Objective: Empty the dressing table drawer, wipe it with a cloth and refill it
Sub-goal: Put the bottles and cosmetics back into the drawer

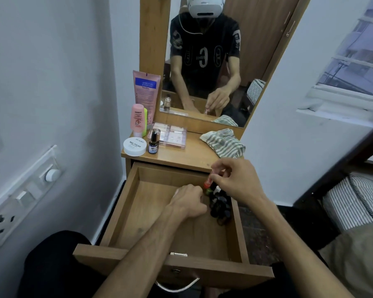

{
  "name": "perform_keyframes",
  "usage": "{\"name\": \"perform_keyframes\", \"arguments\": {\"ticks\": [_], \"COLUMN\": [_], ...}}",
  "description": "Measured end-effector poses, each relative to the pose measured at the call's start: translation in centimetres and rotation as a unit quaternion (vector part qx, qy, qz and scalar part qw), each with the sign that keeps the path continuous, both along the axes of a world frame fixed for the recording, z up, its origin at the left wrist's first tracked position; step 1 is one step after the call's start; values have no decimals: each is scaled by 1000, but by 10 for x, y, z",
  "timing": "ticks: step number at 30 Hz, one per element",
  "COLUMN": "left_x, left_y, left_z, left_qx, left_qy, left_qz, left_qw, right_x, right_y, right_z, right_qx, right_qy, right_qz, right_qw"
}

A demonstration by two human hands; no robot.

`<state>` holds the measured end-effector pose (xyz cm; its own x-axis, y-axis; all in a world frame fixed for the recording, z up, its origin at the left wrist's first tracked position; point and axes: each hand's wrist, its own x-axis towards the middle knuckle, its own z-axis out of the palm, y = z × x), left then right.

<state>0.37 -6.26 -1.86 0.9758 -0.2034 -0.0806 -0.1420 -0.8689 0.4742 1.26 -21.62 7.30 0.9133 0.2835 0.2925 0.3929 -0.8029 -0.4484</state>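
Note:
The wooden drawer (151, 214) of the dressing table stands pulled out, mostly bare inside. Dark small items (221, 206), like hair clips and bottles, are bunched at its back right corner. My left hand (188, 201) reaches into that bunch with fingers curled; what it grips is hidden. Just above the corner, my right hand (233, 182) pinches a small red-capped bottle (207, 183). On the tabletop (190, 158) lies a striped cloth (223, 143).
On the tabletop's left stand a pink tube (145, 91), a pink bottle (137, 119), a white nail polish jar (135, 146), a small dark bottle (153, 144) and a clear box (170, 135). A mirror (213, 61) rises behind. Wall left, bed (353, 201) right.

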Motion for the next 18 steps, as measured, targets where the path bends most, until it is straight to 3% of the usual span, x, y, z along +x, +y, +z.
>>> {"name": "perform_keyframes", "arguments": {"ticks": [5, 12, 18], "left_x": [-2, -2, -2], "left_y": [-2, -3, -5], "left_z": [1, 1, 3], "left_qx": [-24, -34, -44], "left_qy": [20, 35, 52], "left_qz": [12, 14, -1], "left_qw": [999, 999, 998], "right_x": [0, 3, 0], "right_y": [-1, 0, 0], "right_z": [-31, -50, -61], "right_qx": [-59, -153, -162], "right_qy": [26, -30, -58], "right_qz": [-15, -20, -25], "right_qw": [998, 988, 985]}}
